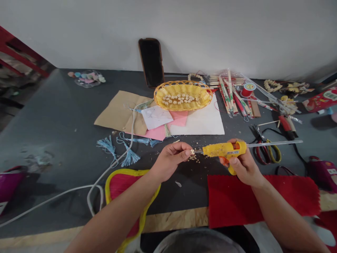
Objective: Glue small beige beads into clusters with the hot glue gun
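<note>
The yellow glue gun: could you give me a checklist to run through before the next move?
1. Glue gun held in the right hand's grip: ok.
2. Glue stick loaded in its back: ok, sticking out.
3. Pale piece pinched in the left hand's grip: ok.
4. Nozzle well away from the left fingers: not ok, it points at them from close by.
5. Nozzle hot: cannot tell.
6. White cable clear of the glue gun: ok, lying to its left.

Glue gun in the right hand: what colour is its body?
Yellow: the glue gun shows best in the head view.
</note>
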{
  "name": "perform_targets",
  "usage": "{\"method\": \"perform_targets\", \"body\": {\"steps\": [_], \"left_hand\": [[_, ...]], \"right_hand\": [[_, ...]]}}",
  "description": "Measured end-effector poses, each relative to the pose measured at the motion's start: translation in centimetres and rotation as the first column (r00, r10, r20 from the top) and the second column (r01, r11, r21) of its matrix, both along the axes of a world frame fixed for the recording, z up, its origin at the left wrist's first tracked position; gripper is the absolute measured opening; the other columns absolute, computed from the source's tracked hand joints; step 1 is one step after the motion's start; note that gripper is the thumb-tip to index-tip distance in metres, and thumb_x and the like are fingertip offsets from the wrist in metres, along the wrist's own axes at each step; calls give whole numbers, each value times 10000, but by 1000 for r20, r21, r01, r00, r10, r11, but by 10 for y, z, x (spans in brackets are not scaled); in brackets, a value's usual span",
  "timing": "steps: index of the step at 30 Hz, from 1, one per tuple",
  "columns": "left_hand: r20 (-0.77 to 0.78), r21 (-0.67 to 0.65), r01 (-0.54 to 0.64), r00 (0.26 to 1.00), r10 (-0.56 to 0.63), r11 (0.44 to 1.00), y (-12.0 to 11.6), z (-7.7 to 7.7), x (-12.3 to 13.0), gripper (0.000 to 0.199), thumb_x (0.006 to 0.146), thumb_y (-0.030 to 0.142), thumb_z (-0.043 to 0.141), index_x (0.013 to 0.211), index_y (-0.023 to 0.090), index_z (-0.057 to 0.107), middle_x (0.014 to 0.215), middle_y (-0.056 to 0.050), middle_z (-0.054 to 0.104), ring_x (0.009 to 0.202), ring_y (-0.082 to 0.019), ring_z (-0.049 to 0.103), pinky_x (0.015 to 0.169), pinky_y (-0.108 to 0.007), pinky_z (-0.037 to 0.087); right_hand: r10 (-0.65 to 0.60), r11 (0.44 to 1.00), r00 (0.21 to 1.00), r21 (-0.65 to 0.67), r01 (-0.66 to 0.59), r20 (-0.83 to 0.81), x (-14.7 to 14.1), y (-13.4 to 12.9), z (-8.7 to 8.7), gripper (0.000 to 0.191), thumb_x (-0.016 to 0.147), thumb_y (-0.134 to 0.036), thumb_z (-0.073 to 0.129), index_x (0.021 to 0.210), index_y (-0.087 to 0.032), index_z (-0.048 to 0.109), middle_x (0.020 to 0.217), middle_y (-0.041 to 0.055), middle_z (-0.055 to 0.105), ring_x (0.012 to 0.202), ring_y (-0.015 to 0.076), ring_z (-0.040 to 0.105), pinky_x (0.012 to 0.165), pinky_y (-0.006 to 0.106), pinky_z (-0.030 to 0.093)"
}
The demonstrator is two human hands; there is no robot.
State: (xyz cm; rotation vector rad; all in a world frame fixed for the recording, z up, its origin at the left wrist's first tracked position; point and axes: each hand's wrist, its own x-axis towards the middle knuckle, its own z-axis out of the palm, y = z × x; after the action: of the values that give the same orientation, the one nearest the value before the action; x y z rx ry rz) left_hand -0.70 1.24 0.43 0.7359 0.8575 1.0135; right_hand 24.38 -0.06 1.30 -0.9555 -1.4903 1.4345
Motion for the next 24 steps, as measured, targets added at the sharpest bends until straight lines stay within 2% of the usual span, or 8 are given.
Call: {"method": "perform_targets", "body": {"steps": [24], "left_hand": [[15, 8, 1, 1000, -1, 1000, -1, -1, 0, 210, 697, 340, 805, 723, 150, 721, 656, 7, 582, 601, -79, 473, 595, -229, 350]], "right_hand": [[-4, 1000, 1000, 9, 4, 18, 0, 0, 0, 334, 960, -402, 514, 1230, -279, 360, 816, 5, 620, 695, 118, 605, 615, 244, 501]]}}
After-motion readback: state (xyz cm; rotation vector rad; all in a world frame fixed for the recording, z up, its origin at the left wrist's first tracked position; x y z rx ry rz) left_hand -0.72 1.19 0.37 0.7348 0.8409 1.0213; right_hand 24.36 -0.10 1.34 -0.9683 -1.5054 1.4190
